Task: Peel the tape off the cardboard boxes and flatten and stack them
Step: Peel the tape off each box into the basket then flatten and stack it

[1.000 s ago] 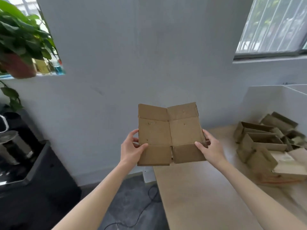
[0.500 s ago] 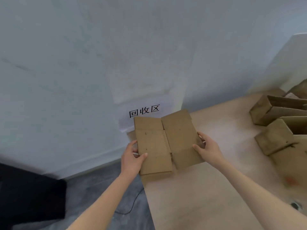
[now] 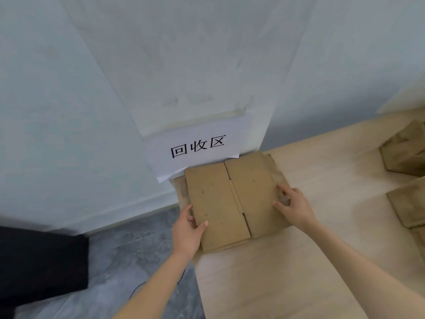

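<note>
Floor: grey mottled surface (image 3: 128, 256) at lower left, with a dark, blurred block (image 3: 41, 263) cut off by the left edge; what it is cannot be told.
Left hand: left hand (image 3: 187, 231) reaches in from below and grips the left edge of the flattened cardboard box (image 3: 230, 201); thumb lies on top of the sheet, fingers curl under and are hidden.
Flattened box: brown corrugated sheet, creased down the middle into two panels, small holes dotted on its face; it lies at the table's far left corner, against the wall.
Stack: edges of more flat cardboard (image 3: 180, 187) show beneath it at left and far right; how many layers cannot be told.
Sign: white paper sign (image 3: 195, 146) with three black characters, fixed to the pale wall (image 3: 161, 54) just behind the box; its lower edge is covered by the cardboard.
Right hand: right hand (image 3: 293, 209) rests on the box's right edge, fingers spread and bent, tips pressing down; clamped on nothing.
Table: light wood-grain table (image 3: 287, 272), smooth, matte.
Unflattened boxes: brown cardboard boxes (image 3: 404, 153) at far right, well apart from the stack, cut off by the frame.
</note>
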Available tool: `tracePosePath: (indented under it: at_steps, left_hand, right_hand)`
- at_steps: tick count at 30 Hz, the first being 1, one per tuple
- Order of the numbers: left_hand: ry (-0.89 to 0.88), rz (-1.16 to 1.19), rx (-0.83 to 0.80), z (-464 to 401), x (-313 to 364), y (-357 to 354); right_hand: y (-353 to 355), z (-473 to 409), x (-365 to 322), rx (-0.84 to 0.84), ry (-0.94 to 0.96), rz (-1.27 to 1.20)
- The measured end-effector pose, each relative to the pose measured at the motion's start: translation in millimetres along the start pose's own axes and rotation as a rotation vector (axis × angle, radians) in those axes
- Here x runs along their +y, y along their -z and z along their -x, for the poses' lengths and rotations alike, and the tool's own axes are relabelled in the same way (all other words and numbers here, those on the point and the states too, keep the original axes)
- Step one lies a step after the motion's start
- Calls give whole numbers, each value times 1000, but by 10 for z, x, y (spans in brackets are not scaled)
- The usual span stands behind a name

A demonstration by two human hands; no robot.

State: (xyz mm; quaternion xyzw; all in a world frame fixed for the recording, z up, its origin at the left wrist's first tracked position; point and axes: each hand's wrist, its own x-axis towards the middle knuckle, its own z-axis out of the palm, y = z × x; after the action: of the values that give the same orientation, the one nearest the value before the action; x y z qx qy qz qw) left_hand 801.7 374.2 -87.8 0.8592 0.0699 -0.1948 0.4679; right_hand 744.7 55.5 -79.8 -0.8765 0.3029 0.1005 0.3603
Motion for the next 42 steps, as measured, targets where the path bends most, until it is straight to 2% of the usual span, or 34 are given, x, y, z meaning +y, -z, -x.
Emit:
tracePosePath:
  at_steps: [13,23,28,33,42]
  left_hand:
    - [-38,-269,0,15,25,-58]
    - [-192,-483,-71,402,509,452]
    - [-314,-469,-23,921,864,781]
    - [-494,-463,31,1737,1089,1139]
    - [-789,-500,74,3583,1407,1403]
  right_hand:
    - [-71,32,-18,18,-37,131]
    - [387,707,-454,60,105,206]
    - [712,1386,-796,146,185,240]
    - [1017,2446,-1017,269,258,302]
    - [1619,4612,-876,454,380,509]
